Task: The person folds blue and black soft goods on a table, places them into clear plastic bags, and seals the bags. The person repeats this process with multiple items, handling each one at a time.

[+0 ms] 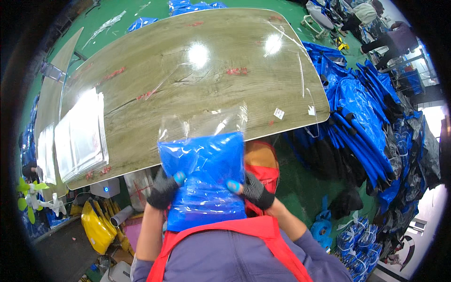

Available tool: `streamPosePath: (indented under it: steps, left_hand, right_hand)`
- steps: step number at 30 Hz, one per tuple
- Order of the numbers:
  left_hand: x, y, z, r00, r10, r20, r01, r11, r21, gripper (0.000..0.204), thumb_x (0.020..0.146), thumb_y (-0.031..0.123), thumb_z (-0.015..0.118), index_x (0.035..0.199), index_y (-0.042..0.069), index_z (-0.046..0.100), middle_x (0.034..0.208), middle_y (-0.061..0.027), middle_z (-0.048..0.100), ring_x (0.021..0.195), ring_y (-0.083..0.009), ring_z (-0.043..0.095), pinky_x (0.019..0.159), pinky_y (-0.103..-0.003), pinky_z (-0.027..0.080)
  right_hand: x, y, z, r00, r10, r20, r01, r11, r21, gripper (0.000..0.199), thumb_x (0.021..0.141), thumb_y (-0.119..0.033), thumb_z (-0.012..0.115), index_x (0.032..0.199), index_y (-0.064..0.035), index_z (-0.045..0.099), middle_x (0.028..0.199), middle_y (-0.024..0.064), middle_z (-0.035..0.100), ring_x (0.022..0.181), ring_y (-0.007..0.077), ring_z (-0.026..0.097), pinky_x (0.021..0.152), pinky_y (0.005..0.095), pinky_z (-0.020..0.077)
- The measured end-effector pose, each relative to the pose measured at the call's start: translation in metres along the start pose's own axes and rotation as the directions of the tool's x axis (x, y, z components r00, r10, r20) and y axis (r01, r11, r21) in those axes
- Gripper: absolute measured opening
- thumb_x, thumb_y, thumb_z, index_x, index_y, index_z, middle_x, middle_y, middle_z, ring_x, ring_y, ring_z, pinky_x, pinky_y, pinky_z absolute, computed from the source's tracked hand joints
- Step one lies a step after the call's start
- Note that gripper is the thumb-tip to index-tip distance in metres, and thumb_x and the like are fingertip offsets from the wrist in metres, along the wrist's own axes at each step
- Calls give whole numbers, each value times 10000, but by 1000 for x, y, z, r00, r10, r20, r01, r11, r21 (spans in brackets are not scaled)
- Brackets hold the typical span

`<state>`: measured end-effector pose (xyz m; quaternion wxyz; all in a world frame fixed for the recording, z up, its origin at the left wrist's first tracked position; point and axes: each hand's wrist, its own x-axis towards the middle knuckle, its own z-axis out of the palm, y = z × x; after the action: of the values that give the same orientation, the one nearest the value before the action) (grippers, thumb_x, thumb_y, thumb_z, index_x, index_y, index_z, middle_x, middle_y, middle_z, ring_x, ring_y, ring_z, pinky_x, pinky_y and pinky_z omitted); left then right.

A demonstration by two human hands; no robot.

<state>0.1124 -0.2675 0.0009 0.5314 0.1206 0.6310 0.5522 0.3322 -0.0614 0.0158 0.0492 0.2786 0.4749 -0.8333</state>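
Note:
A folded blue plastic sheet [206, 174] lies inside a clear plastic bag [206, 123], whose upper end reaches over the table's near edge. At the bag's left side, my left hand [165, 188], in a dark glove with blue on the thumb tip, is closed on it. My right hand [254, 190], gloved alike, grips the opposite side, its thumb lying on top. The fingers beneath the bag are hidden. The lower end of the bundle rests close against my red apron [211, 226].
A wood-patterned table [188, 94] spreads ahead, with a stack of clear bags [82, 141] at its left. Blue sheets [361, 113] are heaped at the right, above bundled blue pieces [359, 242]. Yellow pieces [97, 225] lie lower left. People [394, 42] bend over at the far right.

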Motion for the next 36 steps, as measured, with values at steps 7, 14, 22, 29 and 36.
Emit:
streamPosePath:
  steps: [7,14,22,29,36]
  left_hand:
    - [-32,30,12,970,45,239,-20,994,-107,873,727,413,808,1393,22,400,1331,-141,519,1255,-223,461,1066,-419,365]
    - [22,108,24,650,635,417,-610,109,785,344,891,338,619,1161,127,646,1389,-241,458,1366,-431,307,1141,-473,198]
    - [44,117,32,717,674,-180,-682,731,21,523,865,323,666,1278,68,471,1263,-75,492,1142,-172,470,927,-295,394]
    - [40,96,32,704,698,-128,-685,716,136,550,805,417,683,1195,60,529,1213,-79,488,1066,-174,494,948,-322,377]
    - [27,80,32,655,740,-153,-700,671,245,273,901,293,629,961,32,680,1290,-198,515,1082,-239,569,930,-357,431]
  right_hand:
    - [-23,26,-30,1000,15,-6,-16,852,-523,677,909,-374,626,1401,12,366,1243,128,571,1095,205,555,973,368,443]
    - [63,-104,-57,952,-307,-2,300,928,221,472,948,-331,588,1322,-66,476,1145,81,602,1030,166,584,914,328,481]
    - [51,-136,-22,788,-608,-101,597,794,-117,334,879,-274,678,1127,-66,596,1063,42,593,997,122,536,882,291,453]
    - [33,-115,-29,718,-684,126,686,666,-294,392,812,-268,724,1145,-71,667,1404,222,450,1280,305,460,1056,393,351]
    - [26,-91,-11,636,-764,-107,626,592,-508,219,893,-206,650,1030,-39,690,1193,183,618,1074,256,607,888,353,474]
